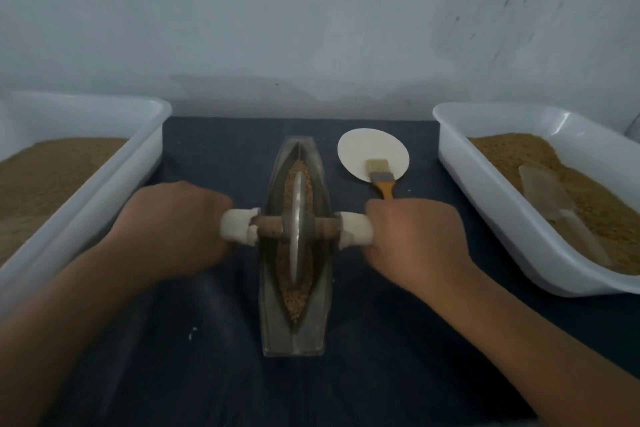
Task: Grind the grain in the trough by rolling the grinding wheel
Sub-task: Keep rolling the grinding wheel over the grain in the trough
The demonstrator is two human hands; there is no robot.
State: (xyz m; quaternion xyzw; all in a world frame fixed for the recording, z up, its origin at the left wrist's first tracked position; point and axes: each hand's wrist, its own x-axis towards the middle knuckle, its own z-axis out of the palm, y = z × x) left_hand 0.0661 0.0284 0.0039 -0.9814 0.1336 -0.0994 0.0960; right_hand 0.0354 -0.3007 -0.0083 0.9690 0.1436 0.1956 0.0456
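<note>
Gripping the axle (268,231) from both sides of the trough (294,343): left hand (173,225) closed round the white-wrapped left end, right hand (412,239) closed round the right end, nothing else held. Standing upright about midway along the trough's groove, the grinding wheel (297,218), edge down in the grain (294,307). Running straight away from the body, the trough's long axis; crossing it at right angles, the axle. Judging from that, a roll forward and back along the groove, both hands equally near.

Counting: one trough on the dark bench (214,340), one wheel, two hands. Left of the trough, the left tub (152,156); right of it, the right tub (450,149), both holding brown grain or meal. Just right of the trough's far end, one brush (381,177) on one paper disc (360,149). Lying in the right tub, one scoop (550,198).
</note>
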